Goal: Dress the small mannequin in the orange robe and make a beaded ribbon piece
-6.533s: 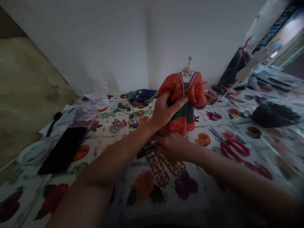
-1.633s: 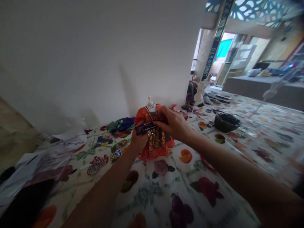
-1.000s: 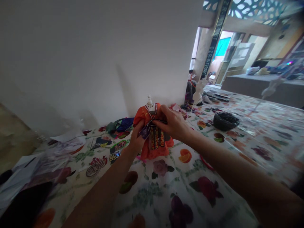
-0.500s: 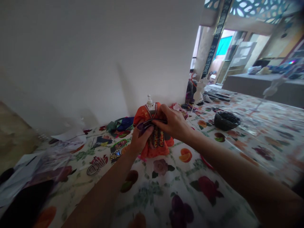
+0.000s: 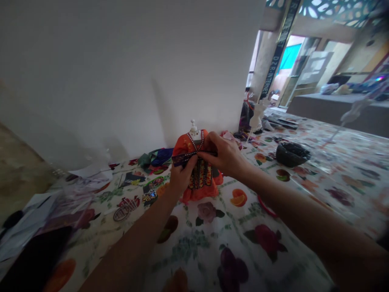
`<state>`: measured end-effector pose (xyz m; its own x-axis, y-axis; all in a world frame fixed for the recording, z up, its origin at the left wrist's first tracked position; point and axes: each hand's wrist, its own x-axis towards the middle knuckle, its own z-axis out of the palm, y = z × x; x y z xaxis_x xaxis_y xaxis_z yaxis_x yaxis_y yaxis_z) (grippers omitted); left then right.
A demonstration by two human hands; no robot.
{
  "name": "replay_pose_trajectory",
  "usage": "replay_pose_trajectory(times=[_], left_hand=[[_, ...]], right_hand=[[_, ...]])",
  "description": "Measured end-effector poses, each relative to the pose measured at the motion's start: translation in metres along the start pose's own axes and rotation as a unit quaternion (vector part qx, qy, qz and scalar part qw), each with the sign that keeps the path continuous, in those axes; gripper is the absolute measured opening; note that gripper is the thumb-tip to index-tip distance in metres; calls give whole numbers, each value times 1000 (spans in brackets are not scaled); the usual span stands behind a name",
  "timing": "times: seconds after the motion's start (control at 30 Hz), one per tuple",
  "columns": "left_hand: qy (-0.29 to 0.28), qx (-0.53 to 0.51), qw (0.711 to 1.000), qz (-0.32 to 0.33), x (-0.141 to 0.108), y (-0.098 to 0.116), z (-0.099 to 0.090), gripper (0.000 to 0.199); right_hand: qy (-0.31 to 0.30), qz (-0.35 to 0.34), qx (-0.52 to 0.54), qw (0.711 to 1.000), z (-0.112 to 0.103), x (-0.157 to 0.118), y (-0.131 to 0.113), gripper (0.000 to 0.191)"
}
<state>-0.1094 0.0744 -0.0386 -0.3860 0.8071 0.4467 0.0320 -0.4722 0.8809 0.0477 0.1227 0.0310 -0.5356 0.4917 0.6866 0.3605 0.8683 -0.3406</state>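
Note:
An orange dress (image 5: 200, 194) with a beaded V neckline and patterned front strips is on a small white mannequin (image 5: 193, 126), upright near the wall. A dark ribbon (image 5: 181, 159) with white beads lies across its waist. My left hand (image 5: 182, 173) pinches the ribbon from the left, thumb near the middle of the waist. From the right, my right hand (image 5: 223, 156) grips the ribbon between thumb and fingers, close to the left thumb. Fingers and palms partly hide the ribbon's ends.
Green and blue cloth (image 5: 156, 158) lies left of the dress by the wall. A black bowl (image 5: 292, 154) and a white mannequin form (image 5: 257, 115) stand to the right. Papers (image 5: 30, 221) and a dark flat object (image 5: 39, 259) are at the left on the flowered tablecloth (image 5: 194, 247).
My left hand has turned slightly, and the ribbon now lies straighter and flatter across the waist. The camera view has shifted a little.

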Motion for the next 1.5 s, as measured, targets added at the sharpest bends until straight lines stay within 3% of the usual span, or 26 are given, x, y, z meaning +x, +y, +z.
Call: replay_pose_trajectory(times=[0.2,0.43,0.67,0.8,1.0,1.17,1.5], left_hand=[[24,-1,1000,2,0,-2,0,31],[15,8,1000,17,0,4,2,29],[17,7,1000,13,0,-1,1,29],[24,20,999,15,0,0,0,28],[34,48,998,19,0,6,0,28],[33,75,997,10,-1,14,0,24],[38,64,997,17,-1,10,-1,23]], right_hand=[[-12,1,22,1000,-2,3,2,26],[-86,-8,79,993,-15,3,5,15],[-68,13,23,997,-20,-4,13,6],[-47,65,98,992,-11,-12,27,6],[-77,120,210,967,2,-23,39,8],[-49,139,253,956,12,-25,42,15],[49,161,377,911,28,-30,37,18]])
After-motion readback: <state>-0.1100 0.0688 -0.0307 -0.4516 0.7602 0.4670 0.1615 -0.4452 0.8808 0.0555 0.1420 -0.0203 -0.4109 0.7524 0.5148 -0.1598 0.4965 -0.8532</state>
